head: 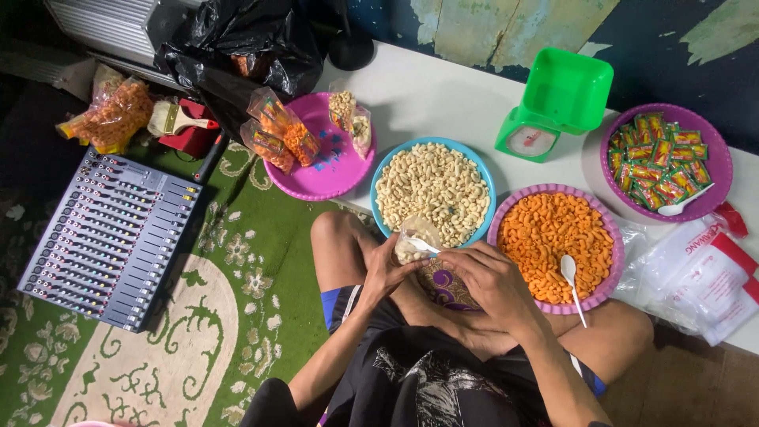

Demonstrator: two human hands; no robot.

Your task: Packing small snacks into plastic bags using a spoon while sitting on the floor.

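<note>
My left hand [385, 266] grips a small clear plastic bag [415, 238] partly filled with pale puffed snacks. My right hand [486, 278] holds a white plastic spoon [424, 246] with its bowl tipped into the bag's mouth. Both hands hover over my lap at the near rim of a blue bowl [383, 169] heaped with the same pale snacks. Right of it, a purple bowl [608, 228] holds orange snacks, with a second white spoon [571, 277] lying on them.
A pink plate [328, 178] with filled snack bags sits to the left. A green kitchen scale [557, 103] and a purple bowl of sachets [718, 170] stand behind. Empty bags [704, 277] lie at right. An audio mixer [107, 237] rests on the green carpet.
</note>
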